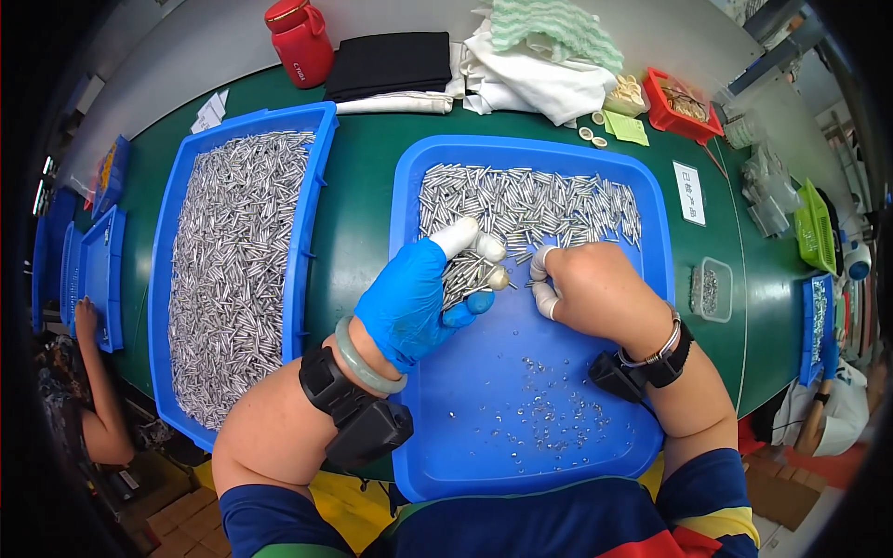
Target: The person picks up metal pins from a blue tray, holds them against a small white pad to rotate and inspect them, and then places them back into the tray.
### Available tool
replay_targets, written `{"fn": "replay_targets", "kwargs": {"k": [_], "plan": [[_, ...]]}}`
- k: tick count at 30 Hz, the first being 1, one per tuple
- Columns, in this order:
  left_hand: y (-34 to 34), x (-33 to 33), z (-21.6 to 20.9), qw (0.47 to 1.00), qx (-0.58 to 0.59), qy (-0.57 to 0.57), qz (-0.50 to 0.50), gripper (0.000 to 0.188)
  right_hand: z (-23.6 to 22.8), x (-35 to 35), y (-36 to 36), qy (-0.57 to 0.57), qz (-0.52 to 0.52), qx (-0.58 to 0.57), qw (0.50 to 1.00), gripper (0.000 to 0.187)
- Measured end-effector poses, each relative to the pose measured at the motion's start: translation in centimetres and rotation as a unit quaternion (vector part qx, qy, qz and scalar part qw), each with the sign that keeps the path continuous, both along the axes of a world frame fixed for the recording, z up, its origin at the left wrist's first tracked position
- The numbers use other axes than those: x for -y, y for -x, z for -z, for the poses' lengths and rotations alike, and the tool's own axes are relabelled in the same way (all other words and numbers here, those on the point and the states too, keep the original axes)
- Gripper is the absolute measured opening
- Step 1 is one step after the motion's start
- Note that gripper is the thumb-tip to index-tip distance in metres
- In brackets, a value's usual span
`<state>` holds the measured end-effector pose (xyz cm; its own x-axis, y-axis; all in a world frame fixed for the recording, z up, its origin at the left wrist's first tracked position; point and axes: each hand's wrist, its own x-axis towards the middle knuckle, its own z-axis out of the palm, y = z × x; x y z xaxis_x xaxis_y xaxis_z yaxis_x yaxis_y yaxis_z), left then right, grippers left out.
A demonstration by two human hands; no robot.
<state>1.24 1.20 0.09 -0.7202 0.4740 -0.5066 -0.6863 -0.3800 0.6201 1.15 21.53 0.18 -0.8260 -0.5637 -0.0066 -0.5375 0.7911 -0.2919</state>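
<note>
Head view: a bundle of metal pins point(465, 274) is cupped in the gloved left hand point(414, 302) over the blue tray point(521, 437), kept within reach. One pin is pinched by the right hand point(595, 293) beside the loose pile point(530, 205).

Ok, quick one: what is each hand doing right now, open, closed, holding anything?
Left hand: blue glove, closed around a bundle of small metal pins.
Right hand: bare, white finger cots, fingertips down at the pins in the blue tray; grip cannot be told.
</note>
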Motion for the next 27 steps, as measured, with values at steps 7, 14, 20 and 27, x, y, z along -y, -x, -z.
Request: {"fn": "replay_targets", "kwargs": {"k": [7,14,20,27], "plan": [[0.0,0.0,0.0,1.000,-0.003,0.006,0.023,0.026,-0.2,0.2,0.2,0.000,-0.003,0.025,1.000,0.009],[-0.2,-0.5,-0.2,1.000,0.016,0.024,-0.002,0.024,-0.1,0.1,0.2,-0.004,-0.009,0.013,1.000,0.010],[-0.3,-0.9,-0.4,0.999,0.028,0.023,-0.040,0.025,-1.0,-0.5,0.9,0.177,0.086,0.234,0.952,0.007],[-0.1,-0.4,-0.1,0.998,0.010,0.029,0.056,0.026,-0.7,-1.1,1.0,0.435,0.105,0.377,0.811,0.012]]}}
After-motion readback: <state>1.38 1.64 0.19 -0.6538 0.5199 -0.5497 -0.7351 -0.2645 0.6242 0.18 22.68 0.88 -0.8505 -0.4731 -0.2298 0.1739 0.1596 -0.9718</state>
